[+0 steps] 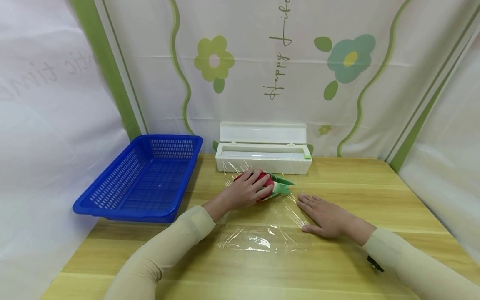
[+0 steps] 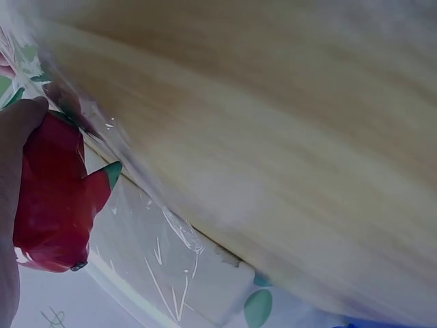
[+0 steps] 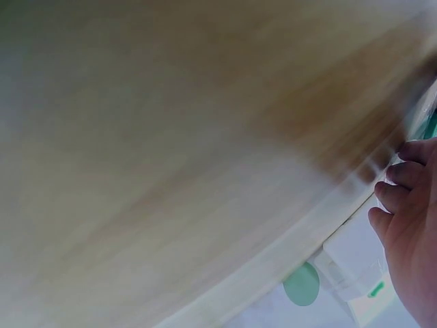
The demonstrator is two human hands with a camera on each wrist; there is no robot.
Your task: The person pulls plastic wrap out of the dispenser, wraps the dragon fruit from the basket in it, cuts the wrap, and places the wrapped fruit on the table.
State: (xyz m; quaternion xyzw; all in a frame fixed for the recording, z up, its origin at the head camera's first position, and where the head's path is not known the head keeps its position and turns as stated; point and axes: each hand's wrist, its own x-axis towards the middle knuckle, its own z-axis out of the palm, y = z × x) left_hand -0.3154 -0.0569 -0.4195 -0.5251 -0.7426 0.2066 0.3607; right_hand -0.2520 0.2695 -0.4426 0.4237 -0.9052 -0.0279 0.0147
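Here, left hand [image 1: 247, 189] holding red fruit [image 2: 53, 198], clear film [image 1: 258, 241] beneath

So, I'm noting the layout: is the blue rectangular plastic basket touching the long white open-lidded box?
Apart. The head view shows a strip of wooden table between the blue basket and the white box.

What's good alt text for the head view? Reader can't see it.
A person's left hand holds a red fruit with green tips at a wooden table where clear plastic film is spread; their right hand lies palm down by the film's right edge. Behind stands an open white box, with a blue basket to the left.
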